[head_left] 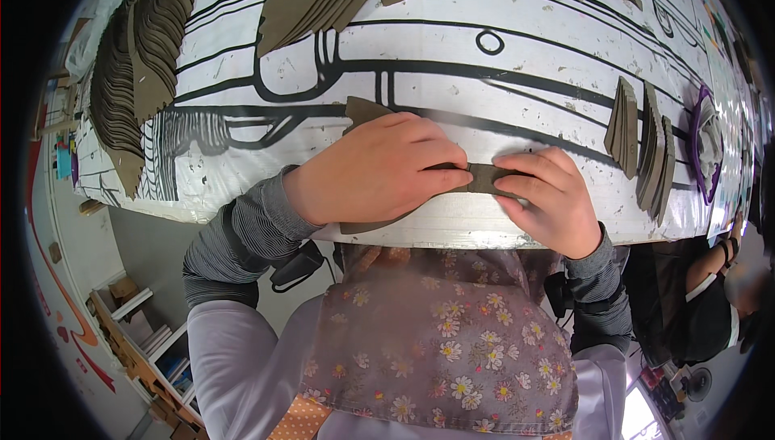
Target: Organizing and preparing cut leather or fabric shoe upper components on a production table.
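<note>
Close to the table's near edge, my left hand lies over a flat brown-olive cut piece of material, its thumb and fingers closed on it. Parts of the piece stick out above and below this hand; the rest is hidden beneath it. From the other side my right hand pinches the piece's narrow end between thumb and fingers. A short strip of it shows between the two hands. Whether it is one layer or two, I cannot tell.
Overlapping brown pieces form a long stack at the left. More fanned bundles lie at the far side. Small narrow bundles sit at the right, beside a purple-rimmed tray. Another person's arm is beyond, at the far right.
</note>
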Tool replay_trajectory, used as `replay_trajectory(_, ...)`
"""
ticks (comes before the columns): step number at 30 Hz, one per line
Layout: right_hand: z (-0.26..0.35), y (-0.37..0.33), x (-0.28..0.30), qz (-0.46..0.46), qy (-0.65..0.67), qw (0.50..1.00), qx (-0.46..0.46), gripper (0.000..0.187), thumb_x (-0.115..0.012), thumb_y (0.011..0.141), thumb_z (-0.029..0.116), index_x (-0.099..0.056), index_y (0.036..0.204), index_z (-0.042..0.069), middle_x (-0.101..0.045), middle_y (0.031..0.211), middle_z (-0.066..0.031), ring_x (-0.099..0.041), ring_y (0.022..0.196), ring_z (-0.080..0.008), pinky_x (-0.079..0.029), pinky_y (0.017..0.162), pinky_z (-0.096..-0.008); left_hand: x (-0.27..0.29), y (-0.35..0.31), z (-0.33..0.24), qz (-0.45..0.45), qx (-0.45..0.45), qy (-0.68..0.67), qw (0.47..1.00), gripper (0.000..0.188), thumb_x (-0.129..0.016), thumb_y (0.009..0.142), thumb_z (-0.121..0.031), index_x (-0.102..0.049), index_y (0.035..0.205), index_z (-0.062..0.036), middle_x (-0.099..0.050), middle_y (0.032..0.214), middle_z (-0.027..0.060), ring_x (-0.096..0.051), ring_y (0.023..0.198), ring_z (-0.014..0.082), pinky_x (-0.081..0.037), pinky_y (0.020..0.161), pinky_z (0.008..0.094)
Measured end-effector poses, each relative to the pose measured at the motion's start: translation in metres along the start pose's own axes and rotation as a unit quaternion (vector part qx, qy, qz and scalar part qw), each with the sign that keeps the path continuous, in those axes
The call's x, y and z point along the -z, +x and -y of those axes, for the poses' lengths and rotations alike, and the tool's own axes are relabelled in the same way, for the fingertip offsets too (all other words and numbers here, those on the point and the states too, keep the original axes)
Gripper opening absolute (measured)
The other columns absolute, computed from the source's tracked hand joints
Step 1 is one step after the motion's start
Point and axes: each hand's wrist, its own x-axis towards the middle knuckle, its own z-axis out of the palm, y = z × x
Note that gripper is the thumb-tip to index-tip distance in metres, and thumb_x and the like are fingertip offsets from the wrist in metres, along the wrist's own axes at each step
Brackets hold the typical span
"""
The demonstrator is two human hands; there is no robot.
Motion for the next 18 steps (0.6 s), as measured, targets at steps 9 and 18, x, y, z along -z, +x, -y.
replay_trajectory(9,-0.0002,-0.0006,-0.001,0.0,0.002,1.0,-0.005,0.02,-0.081,0.078,0.009,-0.074,0.097,0.009,-0.07,0.115,-0.0038,-0.06,0.089,-0.026,-0.051,0.08,-0.0375,0.0006,0.0002,-0.0008,0.0,0.005,0.0,1.0,0.031,-0.069,0.084,-0.011,-0.073,0.114,-0.0148,-0.066,0.112,-0.004,-0.06,0.103,0.0193,-0.05,0.091,0.0354)
replay_trajectory(18,-0.0008,-0.0021,-0.0018,-0.003,0.002,1.0,-0.008,0.02,-0.081,0.078,0.01,-0.074,0.097,0.009,-0.069,0.116,-0.0038,-0.06,0.092,-0.0262,-0.052,0.081,-0.0377,-0.0005,0.0022,-0.0031,-0.016,0.009,0.005,1.0,0.031,-0.07,0.083,-0.012,-0.075,0.114,-0.0168,-0.065,0.109,-0.0033,-0.06,0.1,0.0192,-0.05,0.089,0.0349)
